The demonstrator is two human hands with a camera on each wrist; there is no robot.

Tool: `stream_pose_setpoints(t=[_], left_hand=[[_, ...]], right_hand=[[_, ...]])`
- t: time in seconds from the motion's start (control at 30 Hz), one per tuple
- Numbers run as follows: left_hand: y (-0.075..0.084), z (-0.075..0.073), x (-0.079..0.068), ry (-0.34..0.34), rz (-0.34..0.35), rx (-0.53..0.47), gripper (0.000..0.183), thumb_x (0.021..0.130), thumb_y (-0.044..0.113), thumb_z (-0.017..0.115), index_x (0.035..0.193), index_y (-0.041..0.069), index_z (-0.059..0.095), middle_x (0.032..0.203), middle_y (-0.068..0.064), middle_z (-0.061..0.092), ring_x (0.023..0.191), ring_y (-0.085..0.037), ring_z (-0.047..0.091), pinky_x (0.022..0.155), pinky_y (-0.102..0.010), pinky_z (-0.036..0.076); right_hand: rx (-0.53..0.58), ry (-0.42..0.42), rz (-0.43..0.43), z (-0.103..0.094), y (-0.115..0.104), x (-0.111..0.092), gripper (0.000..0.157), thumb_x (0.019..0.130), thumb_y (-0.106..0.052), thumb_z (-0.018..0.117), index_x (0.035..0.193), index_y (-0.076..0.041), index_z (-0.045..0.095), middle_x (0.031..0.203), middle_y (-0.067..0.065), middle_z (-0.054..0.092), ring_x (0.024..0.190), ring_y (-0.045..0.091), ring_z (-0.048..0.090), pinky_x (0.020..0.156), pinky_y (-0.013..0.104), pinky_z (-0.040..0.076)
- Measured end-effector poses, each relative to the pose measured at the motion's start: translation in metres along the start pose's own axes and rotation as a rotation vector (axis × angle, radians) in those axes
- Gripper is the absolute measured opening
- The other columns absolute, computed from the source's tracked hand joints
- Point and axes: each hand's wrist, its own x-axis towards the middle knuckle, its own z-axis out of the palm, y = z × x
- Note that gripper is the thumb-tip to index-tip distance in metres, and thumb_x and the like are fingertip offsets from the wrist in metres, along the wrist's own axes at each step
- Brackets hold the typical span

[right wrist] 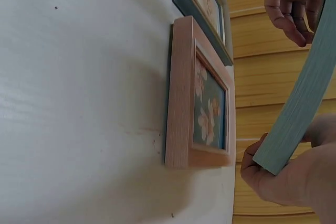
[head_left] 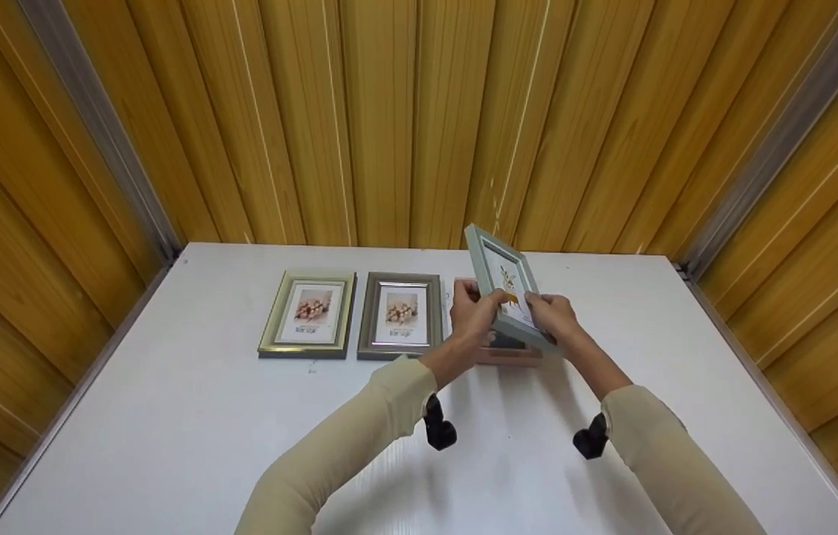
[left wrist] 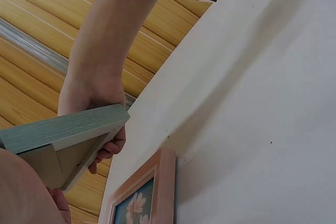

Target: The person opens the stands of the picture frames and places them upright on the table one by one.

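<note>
A pale green picture frame with a flower print is held tilted above the table by both hands. The left hand grips its left side, thumb over the front edge. On the lower right, the right hand grips it with the thumb on the front. From the left wrist view, part of the brown backing of the green frame shows. Below the hands lies a pink picture frame with pale flowers on a dark ground, partly hidden in the head view.
Left of the hands, a grey-brown picture frame and a gold picture frame lie side by side on the white table. Wood-patterned panels stand behind the table and along both sides.
</note>
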Motion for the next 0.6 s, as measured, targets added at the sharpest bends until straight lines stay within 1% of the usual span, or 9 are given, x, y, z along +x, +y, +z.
stream_pose_setpoints(t=[0.13,0.23,0.3,0.37,0.5,0.6], left_hand=[[0.004,-0.007,-0.003,-0.021,0.065,-0.005,0.033,0.080,0.016,0.071,0.102,0.013,0.046,0.103,-0.003,0.059,0.094,-0.013,0.056,0.077,-0.023,0.048],[0.006,-0.010,-0.006,-0.035,0.116,-0.013,0.035,0.081,0.016,0.071,0.103,0.013,0.044,0.105,-0.003,0.055,0.097,-0.014,0.053,0.079,-0.023,0.046],[0.006,-0.012,-0.009,-0.045,0.142,-0.020,0.035,0.082,0.017,0.071,0.104,0.014,0.044,0.108,-0.003,0.054,0.101,-0.014,0.052,0.081,-0.024,0.046],[0.006,-0.014,-0.011,-0.051,0.167,-0.013,0.036,0.083,0.021,0.072,0.105,0.014,0.044,0.109,-0.003,0.052,0.103,-0.015,0.051,0.084,-0.025,0.045],[0.005,-0.020,-0.015,-0.069,0.212,-0.010,0.037,0.085,0.027,0.074,0.106,0.014,0.046,0.109,-0.003,0.052,0.105,-0.016,0.050,0.091,-0.029,0.042],[0.003,-0.025,-0.017,-0.110,0.234,-0.018,0.035,0.089,0.029,0.072,0.109,0.012,0.048,0.110,-0.003,0.051,0.107,-0.016,0.049,0.096,-0.031,0.039]], right_hand=[[0.119,-0.088,-0.002,0.011,-0.003,-0.005,0.063,0.108,-0.038,0.037,0.157,0.001,0.034,0.144,0.015,0.051,0.116,0.017,0.054,0.089,0.025,0.049],[0.197,-0.166,-0.021,0.017,-0.004,-0.009,0.059,0.108,-0.038,0.038,0.155,-0.002,0.039,0.132,0.008,0.055,0.106,0.012,0.056,0.082,0.023,0.049],[0.240,-0.217,-0.039,0.020,-0.005,-0.011,0.057,0.109,-0.036,0.036,0.154,-0.002,0.040,0.127,0.005,0.056,0.104,0.010,0.057,0.082,0.022,0.050],[0.289,-0.260,-0.053,0.022,-0.004,-0.013,0.055,0.109,-0.033,0.034,0.154,-0.001,0.039,0.127,0.005,0.057,0.103,0.009,0.059,0.083,0.022,0.051],[0.397,-0.332,-0.057,0.025,-0.004,-0.016,0.054,0.111,-0.028,0.028,0.156,0.002,0.031,0.131,0.011,0.055,0.104,0.014,0.063,0.085,0.025,0.054],[0.480,-0.369,-0.053,0.028,-0.003,-0.019,0.053,0.111,-0.025,0.028,0.156,0.003,0.028,0.126,0.010,0.055,0.103,0.016,0.063,0.086,0.027,0.054]])
